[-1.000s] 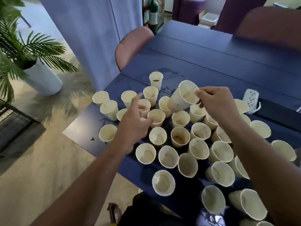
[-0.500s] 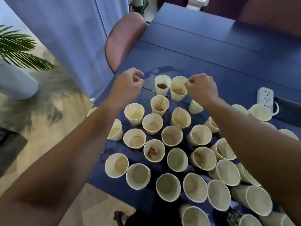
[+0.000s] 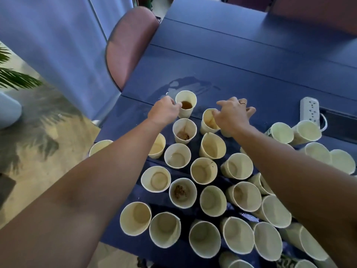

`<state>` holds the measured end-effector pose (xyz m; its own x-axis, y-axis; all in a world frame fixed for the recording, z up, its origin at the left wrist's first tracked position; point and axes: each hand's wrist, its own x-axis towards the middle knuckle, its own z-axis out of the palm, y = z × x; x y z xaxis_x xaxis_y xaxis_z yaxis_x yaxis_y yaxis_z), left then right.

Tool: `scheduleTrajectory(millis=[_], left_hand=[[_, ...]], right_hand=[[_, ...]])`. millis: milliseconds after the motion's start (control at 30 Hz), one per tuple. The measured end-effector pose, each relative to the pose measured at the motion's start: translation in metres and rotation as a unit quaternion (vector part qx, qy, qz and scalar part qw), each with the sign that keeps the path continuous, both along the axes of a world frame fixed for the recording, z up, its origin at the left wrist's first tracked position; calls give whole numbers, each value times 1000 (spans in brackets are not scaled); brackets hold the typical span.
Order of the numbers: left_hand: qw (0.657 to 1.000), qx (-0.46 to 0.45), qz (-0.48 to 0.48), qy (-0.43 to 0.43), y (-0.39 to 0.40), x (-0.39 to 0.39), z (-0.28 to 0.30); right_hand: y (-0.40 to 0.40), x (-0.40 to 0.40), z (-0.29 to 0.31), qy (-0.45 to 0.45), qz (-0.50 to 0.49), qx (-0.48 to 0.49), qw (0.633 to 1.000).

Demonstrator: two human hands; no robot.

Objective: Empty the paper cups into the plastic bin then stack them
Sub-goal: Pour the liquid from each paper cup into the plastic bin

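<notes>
Just changed: a second ago your right hand [image 3: 230, 115] held a cup tilted in the air above the group; half a second ago it was lowering that cup into the far row. Now the cup with the brown stain [image 3: 209, 121] stands on the surface [image 3: 251, 78], leaning a little, and your fingers are spread loosely over its rim. You look to be letting go; a thumb may still be touching the rim, I cannot tell.

Left hand: your left hand [image 3: 165, 111] has moved from the middle of the group to the far edge. Its fingers are curled and pinch the rim of the farthest cup [image 3: 185, 105], which has brown liquid in the bottom.

Where the cups are: all of the paper cups stand loose on the blue surface, upright or leaning, packed close between your arms. None is stacked. Some hold dregs, for example the cup with dark residue [image 3: 182, 192] near the middle.

Bin: no plastic bin shows in this view, so I cannot say where you would pour.

What it means: the task is barely begun. The cup with liquid is the likely next one to empty; lift it level, because a wet patch [image 3: 183, 87] already lies just behind it.

Also there: a white power strip [image 3: 309, 109] at the right.
</notes>
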<state>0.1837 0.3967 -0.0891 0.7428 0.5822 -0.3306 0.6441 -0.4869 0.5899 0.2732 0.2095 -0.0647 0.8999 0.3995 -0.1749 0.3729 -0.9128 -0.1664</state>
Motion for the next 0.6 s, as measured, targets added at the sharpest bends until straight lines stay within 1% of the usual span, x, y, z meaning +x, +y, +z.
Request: scheduleTrajectory(millis=[100,200,433,600], left_hand=[[1000,23,-6,14,-1,10,-3],[998,53,22,15,-1,18,-2],[996,79,26,6,-2,28,12],[993,117,2,-28,-5,29,37]], right_hand=[[-8,3,8,-11,-13,46,999],[-21,6,23,-20,-24,72,997],[-56,-8,39,-22,20,74,997],[-68,-23,48,1,39,97,995]])
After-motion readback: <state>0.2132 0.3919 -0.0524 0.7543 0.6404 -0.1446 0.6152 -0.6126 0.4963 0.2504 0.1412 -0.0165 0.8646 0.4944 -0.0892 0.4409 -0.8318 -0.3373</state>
